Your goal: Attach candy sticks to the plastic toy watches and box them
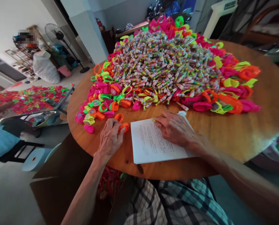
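My left hand (pixel 111 136) is closed on an orange plastic toy watch (pixel 124 126) near the table's front left. Its thumb and fingers pinch the loop at the table surface. My right hand (pixel 173 127) rests on a stack of printed paper sheets (pixel 145 143), fingers curled and pressed together. A small yellowish bit shows at its fingertips, too small to name. Beyond both hands rises a large heap of small wrapped candy packets (pixel 163 62). Neon toy watches in pink, orange, yellow and green (pixel 104 100) ring the heap.
Everything lies on a round wooden table (pixel 259 131). An open cardboard box (pixel 62 181) with more colourful pieces stands below its front left edge. At left, a person's arm (pixel 1 108) reaches over a second table heaped with toy watches (pixel 31 100). A fan (pixel 59 36) stands behind.
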The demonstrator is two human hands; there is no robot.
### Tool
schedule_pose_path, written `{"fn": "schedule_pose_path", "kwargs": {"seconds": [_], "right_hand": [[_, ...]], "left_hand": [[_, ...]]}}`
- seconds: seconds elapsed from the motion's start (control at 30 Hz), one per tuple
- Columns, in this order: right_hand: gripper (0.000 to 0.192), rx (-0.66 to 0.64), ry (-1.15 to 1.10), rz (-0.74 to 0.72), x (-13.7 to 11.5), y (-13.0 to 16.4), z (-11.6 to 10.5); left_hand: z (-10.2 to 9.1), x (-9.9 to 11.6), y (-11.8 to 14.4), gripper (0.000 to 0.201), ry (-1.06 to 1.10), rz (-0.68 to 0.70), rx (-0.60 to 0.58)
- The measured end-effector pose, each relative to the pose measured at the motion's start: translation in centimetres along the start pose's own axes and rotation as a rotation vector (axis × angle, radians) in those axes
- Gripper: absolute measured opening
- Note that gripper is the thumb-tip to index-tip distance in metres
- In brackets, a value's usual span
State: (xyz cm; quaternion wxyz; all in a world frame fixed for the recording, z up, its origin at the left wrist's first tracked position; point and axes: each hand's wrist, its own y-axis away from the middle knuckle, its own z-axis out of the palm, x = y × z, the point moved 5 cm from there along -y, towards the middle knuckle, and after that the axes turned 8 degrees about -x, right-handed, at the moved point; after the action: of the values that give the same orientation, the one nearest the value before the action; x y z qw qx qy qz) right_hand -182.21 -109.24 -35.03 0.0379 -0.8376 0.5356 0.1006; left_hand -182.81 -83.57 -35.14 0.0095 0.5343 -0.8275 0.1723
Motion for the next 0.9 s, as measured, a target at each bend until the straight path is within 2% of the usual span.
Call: {"fn": "schedule_pose_path", "kwargs": {"seconds": [0.13, 0.23, 0.37, 0.47, 0.6, 0.7, 0.8, 0.9], "right_hand": [[0.029, 0.026, 0.009, -0.036, 0.0, 0.2, 0.0], [0.03, 0.06, -0.01, -0.047, 0.0, 0.2, 0.0], [0.033, 0.085, -0.065, -0.05, 0.1, 0.6, 0.0], [0.032, 0.088, -0.039, -0.06, 0.3, 1.3, -0.3], [0.034, 0.08, 0.016, -0.092, 0.7, 2.4, -1.0], [0.037, 0.146, 0.008, -0.092, 1.0, 2.9, -1.6], [0.035, 0.257, -0.047, 0.109, 1.6, 3.1, -1.8], [0.047, 0.27, -0.1, 0.333, 1.8, 2.6, -1.1]], "left_hand": [[-0.9, 0.2, -1.3, 0.01, 0.105, 0.068, 0.111], [-0.9, 1.7, -3.6, 0.009, 0.159, 0.174, 0.138], [0.8, 4.2, -6.5, 0.006, 0.202, 0.345, -0.019], [2.0, 4.9, -7.1, 0.01, 0.243, 0.395, -0.137], [2.2, 4.8, -6.9, 0.011, 0.329, 0.408, -0.153], [2.2, 4.7, -6.9, 0.01, 0.349, 0.393, -0.14], [2.3, 4.6, -7.0, 0.01, 0.381, 0.376, -0.133], [2.5, 4.5, -6.9, 0.011, 0.429, 0.351, -0.119]]}}
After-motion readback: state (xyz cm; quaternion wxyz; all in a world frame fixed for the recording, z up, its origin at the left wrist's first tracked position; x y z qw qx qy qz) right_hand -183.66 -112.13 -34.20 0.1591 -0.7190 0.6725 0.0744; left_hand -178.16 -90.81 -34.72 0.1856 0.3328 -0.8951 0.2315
